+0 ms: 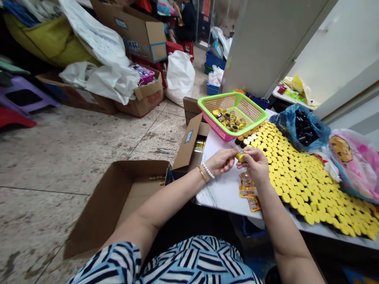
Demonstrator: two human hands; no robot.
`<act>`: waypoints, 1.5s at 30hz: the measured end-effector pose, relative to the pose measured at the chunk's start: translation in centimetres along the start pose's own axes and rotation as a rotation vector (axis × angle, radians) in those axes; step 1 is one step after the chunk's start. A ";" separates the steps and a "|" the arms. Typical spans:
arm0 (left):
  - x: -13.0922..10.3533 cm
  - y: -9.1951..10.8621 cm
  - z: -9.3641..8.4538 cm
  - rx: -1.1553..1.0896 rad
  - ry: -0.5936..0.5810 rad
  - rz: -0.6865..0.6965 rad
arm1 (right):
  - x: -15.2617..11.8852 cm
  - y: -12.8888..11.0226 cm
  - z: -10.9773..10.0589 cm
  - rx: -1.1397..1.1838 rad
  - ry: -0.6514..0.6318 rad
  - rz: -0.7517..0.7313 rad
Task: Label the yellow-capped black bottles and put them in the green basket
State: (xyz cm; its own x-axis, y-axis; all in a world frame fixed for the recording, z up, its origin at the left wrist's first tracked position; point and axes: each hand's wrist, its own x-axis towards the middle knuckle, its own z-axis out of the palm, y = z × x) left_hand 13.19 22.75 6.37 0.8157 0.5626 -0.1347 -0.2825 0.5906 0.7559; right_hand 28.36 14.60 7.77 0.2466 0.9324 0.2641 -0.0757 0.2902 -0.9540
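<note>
Both my hands meet over the white table (219,189), pinching a small yellow item with a printed label (240,156). My left hand (222,161), with a bracelet on its wrist, holds the item's left end. On its right side are the closed fingers of my right hand (257,163). Beneath my right hand lie several orange printed cards (247,188), partly overlapping. Yellow round-topped pieces (299,173) stand in dense rows to the right. Behind my hands, a green and pink basket (213,124) holds several yellow and black pieces.
An open cardboard box (97,213) sits at the left, and another (186,146) beside the table. A blue plastic bag (321,132) of black pieces and a pink bag (358,165) rest on the right. A person (189,19) sits in the background.
</note>
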 end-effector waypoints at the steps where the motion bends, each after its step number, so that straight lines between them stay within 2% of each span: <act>1: 0.0 -0.2 0.0 0.018 0.002 0.020 | -0.1 -0.1 0.1 -0.014 -0.005 0.009; 4: -0.1 -0.5 -0.1 0.030 0.003 0.071 | -0.3 -0.3 0.5 -0.117 -0.044 0.025; 8: -0.1 -0.4 -0.3 0.002 -0.002 0.034 | -0.2 0.0 0.8 -0.211 -0.053 -0.044; 11: -0.1 -0.2 -0.3 -0.015 0.066 0.016 | -0.1 -0.2 1.0 -0.281 -0.057 -0.052; 14: 0.2 -0.3 -0.5 -0.020 0.152 -0.012 | -0.5 -1.2 1.4 -0.501 -0.115 -0.096; 18: 0.4 -0.2 -0.8 -0.081 0.144 -0.043 | -0.1 -3.3 2.2 -0.872 -0.180 -0.253; 20: 0.4 0.0 -0.9 -0.107 0.111 -0.077 | 1.8 -4.4 2.5 -0.954 -0.144 -0.305; 23: 0.3 0.2 -0.9 -0.114 0.110 -0.110 | 6.7 -5.8 2.3 -0.929 0.040 -0.305; 25: 0.4 0.2 -0.8 -0.111 0.141 -0.096 | 9.9 -6.7 1.3 -0.893 0.053 -0.328; 27: 0.5 0.2 -0.8 -0.097 0.156 -0.068 | 11.5 -7.3 -0.2 -0.998 0.024 -0.364; 30: 0.6 0.0 -0.9 -0.047 0.137 -0.008 | 9.7 -7.5 -2.6 -1.343 0.074 -0.345; 32: 0.6 -0.1 -1.0 0.006 0.123 0.025 | 6.8 -6.8 -4.2 -1.603 0.111 -0.285; 34: 0.5 -0.1 -1.0 0.067 0.107 0.035 | 3.9 -5.6 -5.6 -1.765 0.093 -0.226; 37: 0.5 -0.2 -0.8 0.161 0.096 0.047 | 1.3 -3.6 -6.8 -1.849 0.058 -0.188; 40: 0.5 -0.5 -0.5 0.315 0.139 0.080 | 0.8 -2.3 -6.8 -1.880 0.026 -0.178; 42: 0.4 -1.0 -0.3 0.532 0.165 0.150 | 1.1 -2.1 -6.5 -1.898 0.012 -0.172; 45: 0.3 -2.1 0.1 0.981 0.155 0.369 | 1.7 -2.3 -6.3 -1.920 -0.013 -0.144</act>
State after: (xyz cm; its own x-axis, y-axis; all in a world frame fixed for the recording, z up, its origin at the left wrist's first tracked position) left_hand 14.06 21.60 4.80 0.6699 0.7202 0.1807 0.0884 -0.3190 0.9436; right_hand 35.03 14.12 9.53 0.1457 0.9307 0.3355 0.9487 -0.2277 0.2194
